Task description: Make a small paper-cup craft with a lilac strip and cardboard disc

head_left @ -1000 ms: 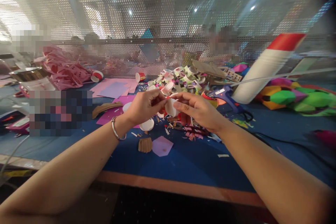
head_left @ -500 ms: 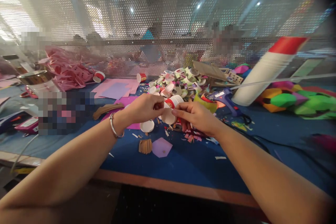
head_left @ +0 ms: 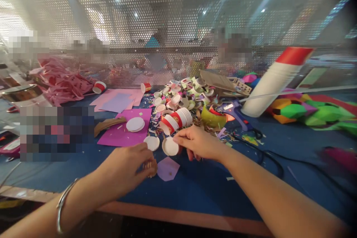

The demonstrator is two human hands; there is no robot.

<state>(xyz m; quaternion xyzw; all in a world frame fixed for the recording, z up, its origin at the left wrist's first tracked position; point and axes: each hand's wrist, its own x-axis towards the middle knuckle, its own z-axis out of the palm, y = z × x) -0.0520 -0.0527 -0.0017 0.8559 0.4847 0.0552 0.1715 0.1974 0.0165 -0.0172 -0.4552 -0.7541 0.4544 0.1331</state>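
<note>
My right hand (head_left: 199, 142) pinches a shallow white cut-off cup bottom (head_left: 170, 146) by its edge, thumb on its face, low over the blue table. My left hand (head_left: 131, 165), with a metal bangle on the wrist, is lowered around a small piece of corrugated cardboard (head_left: 151, 168), which shows between thumb and fingers; the exact contact is partly hidden. A pale purple paper pentagon (head_left: 168, 169) lies just right of that piece. Another white cup bottom (head_left: 151, 143) rests between the hands. Behind the right hand, stacked red-and-white paper cups (head_left: 176, 119) lie on their side.
A heap of cut cup rings (head_left: 189, 91) and scraps sits at the back. Purple paper (head_left: 117, 137) carries white discs (head_left: 135, 124). At right are a blue glue gun (head_left: 237, 111) with black cable, a tall leaning cup stack (head_left: 272, 85) and green-orange paper shapes (head_left: 301, 109). A perforated screen stands behind.
My left hand has left the cup bottom and come down and toward me to the corrugated cardboard. My right hand keeps the cup bottom, now lower. The view has shifted slightly.
</note>
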